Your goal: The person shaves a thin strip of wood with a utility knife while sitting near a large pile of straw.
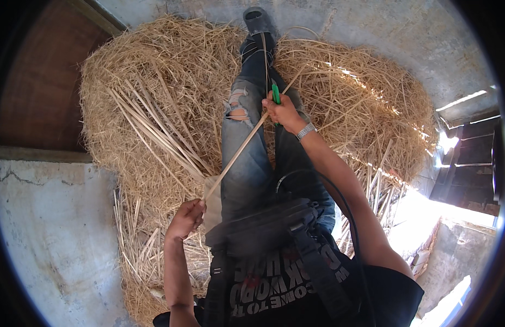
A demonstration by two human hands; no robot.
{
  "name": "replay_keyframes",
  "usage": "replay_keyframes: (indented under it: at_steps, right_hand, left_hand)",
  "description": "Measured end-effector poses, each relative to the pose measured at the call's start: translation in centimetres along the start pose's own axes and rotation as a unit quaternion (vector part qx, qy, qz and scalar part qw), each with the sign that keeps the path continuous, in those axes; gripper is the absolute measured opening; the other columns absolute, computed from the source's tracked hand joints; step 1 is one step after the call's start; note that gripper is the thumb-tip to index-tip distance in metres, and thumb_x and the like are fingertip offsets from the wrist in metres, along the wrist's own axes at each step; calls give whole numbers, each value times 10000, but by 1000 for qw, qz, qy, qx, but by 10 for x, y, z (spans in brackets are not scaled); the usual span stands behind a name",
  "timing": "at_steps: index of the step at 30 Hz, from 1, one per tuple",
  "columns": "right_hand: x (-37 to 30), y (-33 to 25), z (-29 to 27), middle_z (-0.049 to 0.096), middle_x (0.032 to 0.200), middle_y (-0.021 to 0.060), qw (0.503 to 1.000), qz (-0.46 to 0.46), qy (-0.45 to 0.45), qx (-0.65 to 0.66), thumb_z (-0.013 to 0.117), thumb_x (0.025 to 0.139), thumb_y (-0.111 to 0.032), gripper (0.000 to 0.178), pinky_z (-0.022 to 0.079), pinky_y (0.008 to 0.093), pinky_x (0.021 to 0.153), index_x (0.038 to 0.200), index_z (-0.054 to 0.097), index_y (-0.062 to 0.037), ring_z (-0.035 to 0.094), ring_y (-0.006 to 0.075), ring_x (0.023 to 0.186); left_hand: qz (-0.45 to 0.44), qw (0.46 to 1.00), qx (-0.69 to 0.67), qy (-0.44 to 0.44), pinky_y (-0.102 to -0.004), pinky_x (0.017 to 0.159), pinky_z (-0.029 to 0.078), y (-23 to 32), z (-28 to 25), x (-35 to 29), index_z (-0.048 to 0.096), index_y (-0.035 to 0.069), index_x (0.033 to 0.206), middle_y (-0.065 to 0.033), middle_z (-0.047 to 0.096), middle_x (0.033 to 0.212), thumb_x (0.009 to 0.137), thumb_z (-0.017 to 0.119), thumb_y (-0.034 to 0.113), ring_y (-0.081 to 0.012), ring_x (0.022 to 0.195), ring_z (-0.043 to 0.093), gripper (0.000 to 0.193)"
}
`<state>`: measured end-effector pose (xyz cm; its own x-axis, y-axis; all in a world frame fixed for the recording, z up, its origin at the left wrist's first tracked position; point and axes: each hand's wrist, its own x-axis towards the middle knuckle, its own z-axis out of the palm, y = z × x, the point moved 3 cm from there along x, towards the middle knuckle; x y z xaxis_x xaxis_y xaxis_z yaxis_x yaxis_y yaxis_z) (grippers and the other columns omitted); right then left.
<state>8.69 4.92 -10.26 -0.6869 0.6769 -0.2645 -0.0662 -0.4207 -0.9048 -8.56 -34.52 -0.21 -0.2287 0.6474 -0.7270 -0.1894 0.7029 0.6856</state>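
A long, pale, flat strip, which looks like split bamboo or cane, runs slantwise across my lap. At its near left end, my left hand is closed in a pinch on it. Above my thighs, my right hand grips a green-handled knife, which looks like a utility knife. The strip passes by the fingers of that hand and sticks out beyond it to the upper right. Its contact with the blade is hidden by my fingers. To the left of my legs lies a loose bundle of similar strips.
My outstretched legs lie between heaps of thin, dry shavings. More strips lie at the right. A dark cable loops beside my right arm. Concrete walls and a brown panel surround the heaps.
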Motion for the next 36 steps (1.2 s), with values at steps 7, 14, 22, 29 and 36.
replay_keyframes:
  at_steps: [7, 14, 22, 29, 36]
  right_hand:
    - [-14, -34, -32, 720, 837, 81, 981, -87, 167, 48, 779, 923, -201, 251, 331, 231, 455, 1088, 660, -54, 428, 51, 501]
    - [-39, -39, -123, 770, 1087, 128, 807, -127, 506, -277, 825, 861, -204, 488, 565, 343, 844, 1255, 654, 25, 737, 236, 954]
    - [-100, -106, 68, 701, 1162, 56, 751, -391, 66, -528, 765, 767, -93, 433, 593, 345, 698, 1191, 724, -173, 732, 254, 821]
    - [-107, -117, 136, 677, 1211, 36, 705, -464, -74, -532, 725, 764, -204, 487, 588, 345, 657, 1246, 675, -155, 730, 229, 801]
    - [-92, -91, 152, 659, 1081, 23, 710, -461, -156, -509, 718, 719, -107, 586, 571, 367, 651, 1295, 617, -154, 700, 260, 791]
  left_hand:
    - [11, 999, -50, -16, -254, 411, 206, -12, 3, 5, 552, 71, 838, 70, 331, 548, 1088, 544, 305, -47, 433, 267, 342]
    - [143, 971, -191, 32, -247, 414, 200, -10, 21, 21, 546, 75, 893, 66, 341, 556, 1107, 491, 320, -41, 436, 280, 329]
    - [368, 913, -141, 102, -254, 602, 479, 77, 72, 51, 551, 53, 1100, -28, 581, 797, 1113, 476, 245, -113, 687, 575, 206]
    - [399, 907, -126, 48, -286, 750, 573, 84, 99, 87, 592, 40, 1055, -70, 686, 961, 1056, 587, 107, -144, 864, 687, 67]
    - [385, 916, -99, 50, -292, 766, 583, 60, 103, 111, 609, -20, 1060, -89, 716, 961, 1001, 632, -6, -142, 848, 702, 65]
